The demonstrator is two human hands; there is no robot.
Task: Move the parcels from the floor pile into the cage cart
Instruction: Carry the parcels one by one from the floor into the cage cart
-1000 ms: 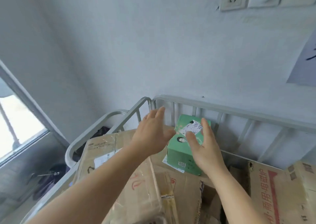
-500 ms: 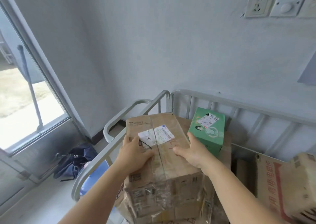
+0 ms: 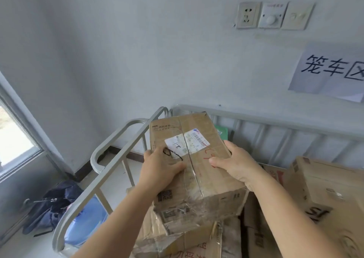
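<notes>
I hold the taped box (image 3: 189,159) with both hands: my left hand (image 3: 159,171) lies on its top with the thumb across, my right hand (image 3: 234,163) clasps its right edge. The box is above other boxes (image 3: 325,194) inside the cart (image 3: 110,165). Behind it a green box (image 3: 221,132), I think, is mostly hidden.

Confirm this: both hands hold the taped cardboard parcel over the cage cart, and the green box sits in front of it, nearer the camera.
Wrong in one respect. In the head view the left hand and right hand do hold the taped cardboard parcel over the cage cart, but the green box sits behind it, towards the wall, mostly hidden.
</notes>
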